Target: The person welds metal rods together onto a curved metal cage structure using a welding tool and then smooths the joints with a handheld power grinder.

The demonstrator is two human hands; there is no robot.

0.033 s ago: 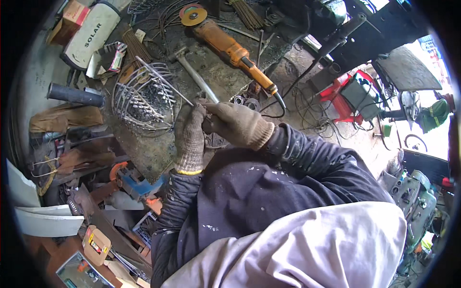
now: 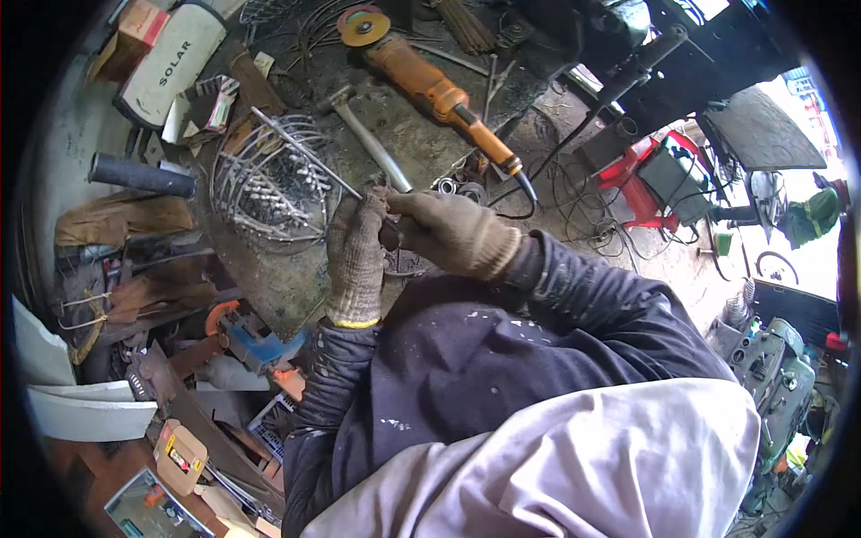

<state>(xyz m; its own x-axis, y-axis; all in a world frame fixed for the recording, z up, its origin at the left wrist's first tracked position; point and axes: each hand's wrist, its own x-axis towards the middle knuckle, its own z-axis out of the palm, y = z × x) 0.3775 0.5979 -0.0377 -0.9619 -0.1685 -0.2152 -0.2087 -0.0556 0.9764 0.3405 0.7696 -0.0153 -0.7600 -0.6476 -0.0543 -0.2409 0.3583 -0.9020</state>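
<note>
Slightly shifted knit-gloved hands (image 2: pixel 355 255) (image 2: pixel 457 233) together, left around slim metal rod (image 2: pixel 308 153), right's hold unclear

Out from the gloved left hand (image 2: pixel 355 260) and right hand (image 2: pixel 459 235), the wire cage (image 2: pixel 258 170) blocks ten o'clock, a thin rod (image 2: pixel 307 152) slanting across it from where I stand, while the hammer (image 2: pixel 375 148) bars twelve and the orange angle grinder (image 2: pixel 423 82) one. I can see a narrow lane between those two tools and a bare patch of work surface (image 2: pixel 276 282) at eight; loose cables (image 2: pixel 585 208) clutter three.
</note>
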